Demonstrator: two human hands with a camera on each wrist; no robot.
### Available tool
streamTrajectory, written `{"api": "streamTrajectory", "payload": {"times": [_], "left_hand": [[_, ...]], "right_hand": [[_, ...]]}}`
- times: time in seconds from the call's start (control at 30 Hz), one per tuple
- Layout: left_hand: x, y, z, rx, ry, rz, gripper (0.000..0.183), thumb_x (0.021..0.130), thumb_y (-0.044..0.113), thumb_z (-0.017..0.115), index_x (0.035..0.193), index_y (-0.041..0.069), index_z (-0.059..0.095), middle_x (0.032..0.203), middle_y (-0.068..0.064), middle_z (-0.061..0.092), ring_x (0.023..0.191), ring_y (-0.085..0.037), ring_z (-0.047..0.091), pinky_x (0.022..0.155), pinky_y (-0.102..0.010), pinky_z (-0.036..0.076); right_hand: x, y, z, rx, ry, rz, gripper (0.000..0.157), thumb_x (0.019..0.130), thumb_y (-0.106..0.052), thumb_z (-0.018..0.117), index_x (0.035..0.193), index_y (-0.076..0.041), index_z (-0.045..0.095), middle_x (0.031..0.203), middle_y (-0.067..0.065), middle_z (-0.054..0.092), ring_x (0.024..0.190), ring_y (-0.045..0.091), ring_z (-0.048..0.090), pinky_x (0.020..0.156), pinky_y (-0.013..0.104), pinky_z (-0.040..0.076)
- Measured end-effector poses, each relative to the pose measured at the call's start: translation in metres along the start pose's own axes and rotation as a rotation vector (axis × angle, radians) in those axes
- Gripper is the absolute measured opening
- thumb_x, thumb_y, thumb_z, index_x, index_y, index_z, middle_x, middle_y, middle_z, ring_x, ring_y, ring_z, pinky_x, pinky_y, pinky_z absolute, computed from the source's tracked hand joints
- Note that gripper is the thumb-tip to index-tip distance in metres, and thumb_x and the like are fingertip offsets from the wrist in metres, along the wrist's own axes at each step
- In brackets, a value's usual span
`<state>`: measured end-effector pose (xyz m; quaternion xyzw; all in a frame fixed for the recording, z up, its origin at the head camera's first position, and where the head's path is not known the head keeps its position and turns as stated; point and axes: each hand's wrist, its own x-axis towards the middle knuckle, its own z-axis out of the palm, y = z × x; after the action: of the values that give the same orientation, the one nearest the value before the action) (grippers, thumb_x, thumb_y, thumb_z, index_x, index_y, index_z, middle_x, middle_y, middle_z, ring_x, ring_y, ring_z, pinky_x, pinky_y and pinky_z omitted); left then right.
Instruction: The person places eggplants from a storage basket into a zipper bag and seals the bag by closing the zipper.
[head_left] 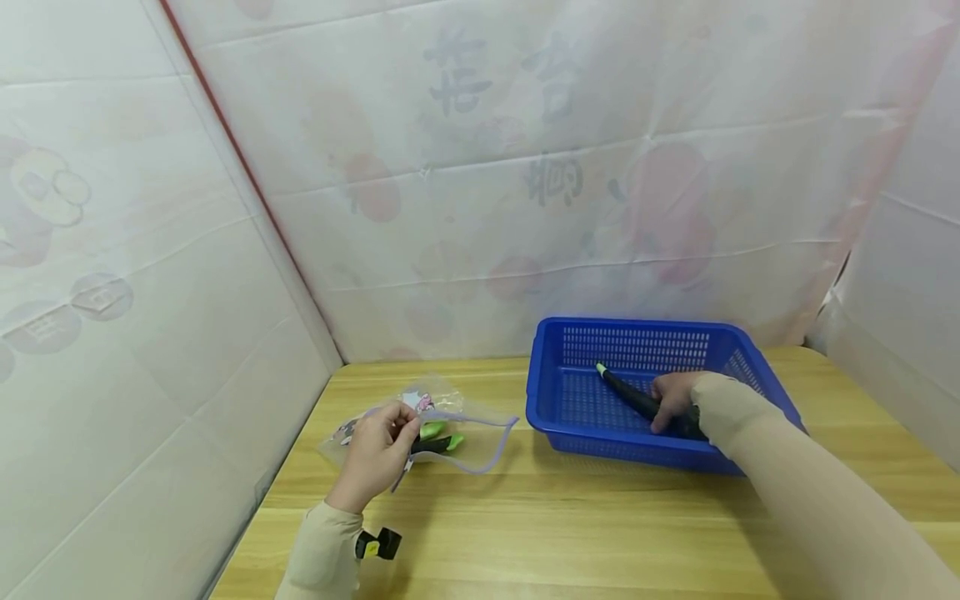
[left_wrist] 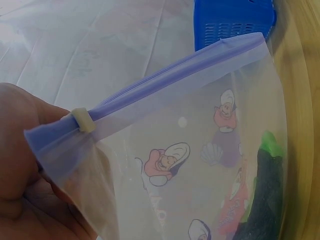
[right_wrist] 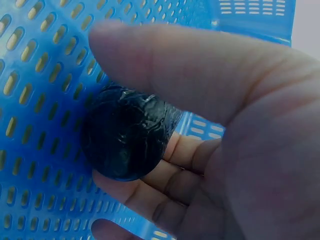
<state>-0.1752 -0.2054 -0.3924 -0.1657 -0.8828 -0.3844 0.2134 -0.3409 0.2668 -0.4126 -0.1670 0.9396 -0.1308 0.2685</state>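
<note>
My left hand (head_left: 378, 454) pinches one top corner of a clear zip bag (left_wrist: 150, 135) with a purple closure and cartoon prints. A cream slider (left_wrist: 83, 120) sits on the closure close to the fingers. Inside the bag lie dark eggplants (left_wrist: 263, 185) with green caps, and its mouth gapes toward the basket in the head view. My right hand (head_left: 675, 398) reaches into the blue basket (head_left: 615, 444), its thumb and fingers around a long dark eggplant (head_left: 628, 393) with a pale green tip. The right wrist view shows that eggplant's rounded end (right_wrist: 125, 135) between thumb and fingers.
The basket stands at the right on a wooden table (head_left: 517, 533), close to the back curtain (head_left: 465, 208). Pale printed sheets hang at the back and on both sides. A small black device (head_left: 378, 544) is strapped to my left wrist.
</note>
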Motion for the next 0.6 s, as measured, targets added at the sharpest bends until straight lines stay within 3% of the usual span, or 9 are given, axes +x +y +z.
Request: {"api": "streamTrajectory", "payload": {"times": [0.3, 0.6], "left_hand": [[-0.0008, 0.0002, 0.0002, -0.007, 0.001, -0.010, 0.014, 0.096, 0.010, 0.060, 0.085, 0.020, 0.062, 0.069, 0.009, 0.052, 0.045, -0.005, 0.038, 0.045, -0.024, 0.036], [-0.0005, -0.0003, 0.0001, -0.011, 0.003, -0.010, 0.014, 0.096, 0.010, 0.060, 0.085, 0.020, 0.062, 0.069, 0.009, 0.052, 0.044, -0.005, 0.037, 0.044, -0.024, 0.035]], "right_hand": [[0.0039, 0.0048, 0.0005, -0.005, 0.012, -0.014, 0.054, 0.079, -0.029, 0.078, 0.110, 0.007, 0.053, 0.099, 0.013, 0.057, 0.092, 0.029, 0.054, 0.078, 0.046, 0.048], [0.0046, 0.0058, 0.0038, 0.034, 0.023, -0.012, 0.038, 0.079, -0.027, 0.077, 0.096, -0.003, 0.053, 0.085, 0.006, 0.052, 0.077, 0.021, 0.047, 0.066, 0.035, 0.041]]}}
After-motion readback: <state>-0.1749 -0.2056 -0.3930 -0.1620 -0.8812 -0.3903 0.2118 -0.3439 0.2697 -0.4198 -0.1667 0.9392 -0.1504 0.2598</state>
